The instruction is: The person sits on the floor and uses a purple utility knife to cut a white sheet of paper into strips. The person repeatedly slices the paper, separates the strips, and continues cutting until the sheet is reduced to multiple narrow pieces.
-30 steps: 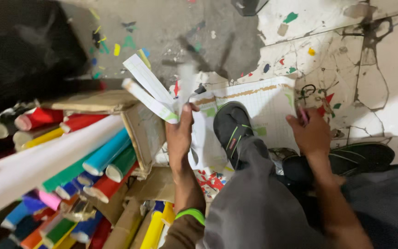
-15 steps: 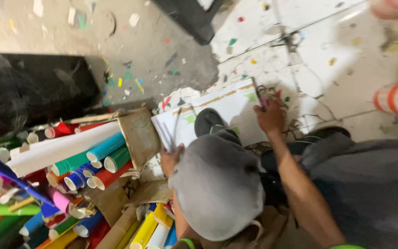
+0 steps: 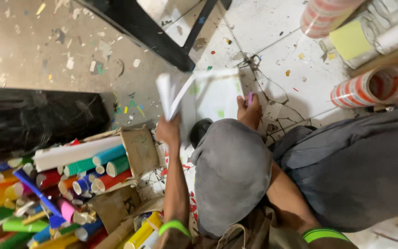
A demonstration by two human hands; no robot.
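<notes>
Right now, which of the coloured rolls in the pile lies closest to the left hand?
The green roll beside the cardboard flap, below the teal one. It sits at the pile's right edge, nearest the left hand, which holds white paper sheets.

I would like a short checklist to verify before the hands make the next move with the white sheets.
1. Left hand grips the folded white sheets: ok.
2. Right hand holds a small pink tool: ok, kind cannot tell.
3. Large white sheet lies flat on the floor: cannot tell, blurred.
4. Floor around the sheet is tidy: not ok, paper scraps lie there.
5. Coloured rolls stay apart from the left hand: ok.
</notes>
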